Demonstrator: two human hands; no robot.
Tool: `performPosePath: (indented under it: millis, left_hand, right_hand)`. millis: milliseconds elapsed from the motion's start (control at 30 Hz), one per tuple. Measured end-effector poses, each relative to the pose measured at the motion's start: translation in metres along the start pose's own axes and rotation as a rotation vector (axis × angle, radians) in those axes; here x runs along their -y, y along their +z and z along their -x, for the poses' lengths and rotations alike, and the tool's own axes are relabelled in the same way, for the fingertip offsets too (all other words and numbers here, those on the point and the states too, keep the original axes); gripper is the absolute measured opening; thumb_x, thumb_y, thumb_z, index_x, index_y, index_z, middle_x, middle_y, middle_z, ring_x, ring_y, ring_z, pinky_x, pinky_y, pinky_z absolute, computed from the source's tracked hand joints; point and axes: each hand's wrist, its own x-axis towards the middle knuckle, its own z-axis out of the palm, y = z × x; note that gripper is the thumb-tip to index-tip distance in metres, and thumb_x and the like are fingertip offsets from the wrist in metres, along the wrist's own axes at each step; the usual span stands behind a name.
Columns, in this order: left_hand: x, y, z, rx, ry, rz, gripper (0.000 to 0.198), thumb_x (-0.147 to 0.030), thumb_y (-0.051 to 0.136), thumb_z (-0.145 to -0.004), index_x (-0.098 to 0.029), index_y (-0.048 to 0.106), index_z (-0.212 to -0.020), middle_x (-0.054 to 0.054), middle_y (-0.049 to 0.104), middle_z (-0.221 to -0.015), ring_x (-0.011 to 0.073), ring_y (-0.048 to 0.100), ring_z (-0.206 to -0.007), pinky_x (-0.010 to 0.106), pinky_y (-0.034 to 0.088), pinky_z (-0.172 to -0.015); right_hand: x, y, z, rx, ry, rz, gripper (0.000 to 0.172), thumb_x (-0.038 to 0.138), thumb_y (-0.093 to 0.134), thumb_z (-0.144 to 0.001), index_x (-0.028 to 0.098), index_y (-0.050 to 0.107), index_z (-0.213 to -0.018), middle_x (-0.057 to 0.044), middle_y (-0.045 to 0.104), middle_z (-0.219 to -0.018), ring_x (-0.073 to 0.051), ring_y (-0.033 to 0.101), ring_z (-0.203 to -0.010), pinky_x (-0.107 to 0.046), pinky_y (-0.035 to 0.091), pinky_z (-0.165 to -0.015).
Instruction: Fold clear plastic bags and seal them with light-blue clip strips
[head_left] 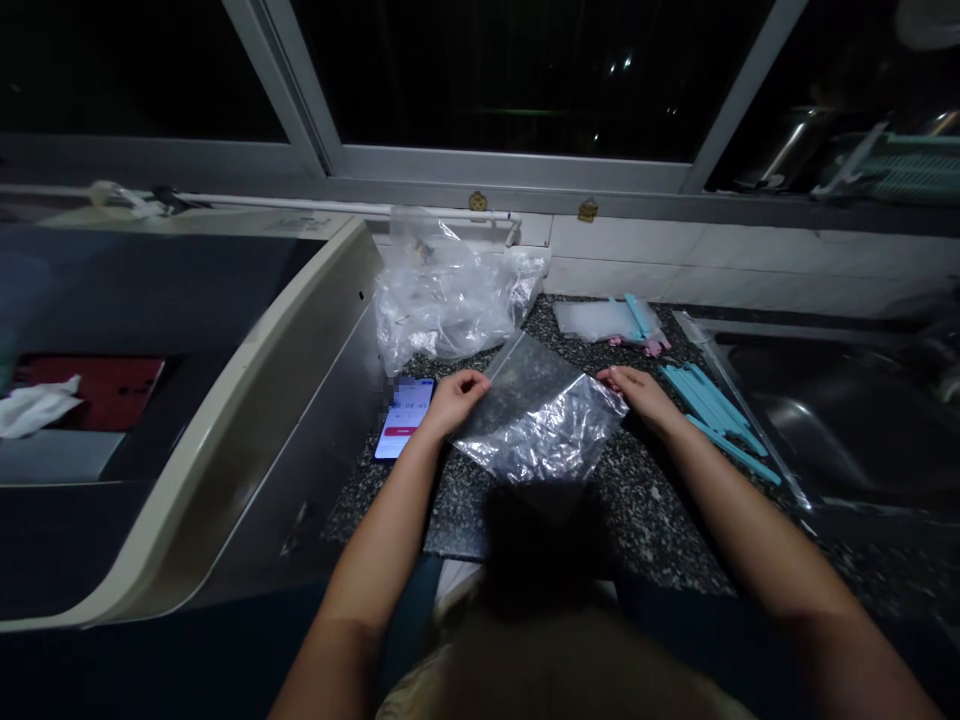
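Observation:
A clear plastic bag (544, 425) is stretched between my two hands above the dark speckled counter. My left hand (457, 400) pinches its left edge, and my right hand (637, 392) has its fingers closed on the right edge. The bag looks flat and crinkled, with nothing visible inside. A phone (405, 418) with a lit screen lies just left of my left hand. Several light blue strips (712, 408) lie on the counter to the right of my right hand.
Crumpled clear plastic bags (457, 300) are heaped against the back wall. A stack of flat clear bags (589, 320) with blue and pink pieces lies at the back. On the right is a metal sink (832, 410); a large beige-edged machine (300, 380) stands on the left.

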Motion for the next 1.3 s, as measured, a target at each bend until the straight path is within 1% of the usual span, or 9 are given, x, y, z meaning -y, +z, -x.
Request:
performPosePath:
  millis: [133, 333, 567, 733, 867, 967, 1067, 1133, 1300]
  left_hand:
    - [0.003, 0.002, -0.002, -0.111, -0.003, 0.05, 0.023, -0.037, 0.064, -0.06, -0.015, 0.06, -0.064, -0.002, 0.056, -0.059, 0.0108, 0.049, -0.058, 0.023, 0.038, -0.06]
    - [0.006, 0.003, -0.003, -0.188, 0.006, 0.103, 0.021, -0.035, 0.064, -0.059, -0.015, 0.059, -0.063, -0.003, 0.056, -0.058, 0.0096, 0.048, -0.057, 0.022, 0.038, -0.06]
    - [0.007, 0.002, -0.004, -0.225, -0.08, 0.159, 0.025, -0.038, 0.065, -0.054, -0.015, 0.057, -0.062, -0.003, 0.055, -0.057, 0.0097, 0.047, -0.056, 0.023, 0.037, -0.059]
    - [0.006, 0.002, -0.004, -0.216, -0.175, 0.221, 0.026, -0.038, 0.065, -0.05, -0.017, 0.053, -0.058, -0.006, 0.048, -0.05, 0.0084, 0.042, -0.05, 0.021, 0.033, -0.052]
    - [0.004, 0.0, -0.003, -0.189, -0.178, 0.239, 0.028, -0.042, 0.064, -0.052, -0.017, 0.052, -0.058, -0.006, 0.045, -0.048, 0.0078, 0.039, -0.048, 0.021, 0.031, -0.05]
    - [0.002, -0.001, -0.001, -0.106, -0.17, 0.236, 0.032, -0.044, 0.066, -0.05, -0.017, 0.054, -0.061, -0.005, 0.048, -0.051, 0.0077, 0.041, -0.05, 0.022, 0.031, -0.052]
    - [0.001, -0.002, 0.0, -0.002, -0.206, 0.259, 0.036, -0.04, 0.073, -0.041, -0.016, 0.056, -0.062, -0.004, 0.053, -0.056, 0.0082, 0.045, -0.053, 0.022, 0.034, -0.056]
    - [0.001, -0.002, 0.0, 0.021, -0.232, 0.278, 0.038, -0.037, 0.076, -0.037, -0.016, 0.056, -0.06, -0.004, 0.054, -0.056, 0.0083, 0.047, -0.054, 0.023, 0.036, -0.058]
    - [0.002, 0.0, 0.0, -0.068, -0.182, 0.29, 0.037, -0.034, 0.074, -0.042, -0.016, 0.055, -0.067, -0.004, 0.056, -0.057, 0.0085, 0.05, -0.056, 0.023, 0.039, -0.061]
  right_hand:
    - [-0.011, 0.002, 0.027, -0.002, 0.126, -0.144, 0.059, 0.073, 0.044, -0.064, 0.017, 0.061, -0.066, -0.003, 0.06, -0.058, -0.013, 0.051, -0.052, -0.024, 0.036, -0.046]
    - [-0.004, 0.03, 0.046, 0.109, 0.12, -0.015, 0.038, 0.054, 0.066, -0.056, 0.017, 0.06, -0.059, 0.001, 0.058, -0.056, -0.011, 0.048, -0.053, -0.025, 0.038, -0.054]
    - [-0.003, 0.028, 0.046, -0.012, 0.04, -0.059, 0.029, 0.046, 0.066, -0.058, 0.018, 0.059, -0.059, 0.002, 0.056, -0.056, -0.012, 0.049, -0.055, -0.026, 0.039, -0.057]
    - [0.004, 0.022, 0.048, -0.03, 0.017, -0.093, 0.031, 0.047, 0.067, -0.056, 0.018, 0.058, -0.059, 0.002, 0.055, -0.056, -0.012, 0.048, -0.054, -0.025, 0.039, -0.055]
    - [0.005, 0.02, 0.047, -0.087, -0.014, -0.075, 0.031, 0.049, 0.067, -0.056, 0.019, 0.06, -0.061, 0.0, 0.059, -0.058, -0.014, 0.05, -0.056, -0.027, 0.041, -0.058]
    - [0.003, 0.018, 0.046, -0.19, -0.044, -0.062, 0.029, 0.048, 0.065, -0.059, 0.019, 0.061, -0.063, -0.001, 0.061, -0.062, -0.014, 0.052, -0.058, -0.029, 0.043, -0.06]
    - [0.0, 0.016, 0.046, -0.267, -0.05, -0.058, 0.027, 0.046, 0.063, -0.062, 0.019, 0.06, -0.064, 0.0, 0.06, -0.063, -0.014, 0.052, -0.058, -0.029, 0.043, -0.061]
    - [-0.001, 0.015, 0.046, -0.299, -0.052, -0.049, 0.025, 0.044, 0.063, -0.063, 0.019, 0.06, -0.064, 0.0, 0.059, -0.062, -0.014, 0.051, -0.058, -0.029, 0.043, -0.061]
    - [0.001, 0.016, 0.048, -0.369, -0.105, -0.009, 0.025, 0.044, 0.063, -0.063, 0.02, 0.058, -0.066, -0.001, 0.059, -0.064, -0.015, 0.051, -0.059, -0.03, 0.044, -0.062]
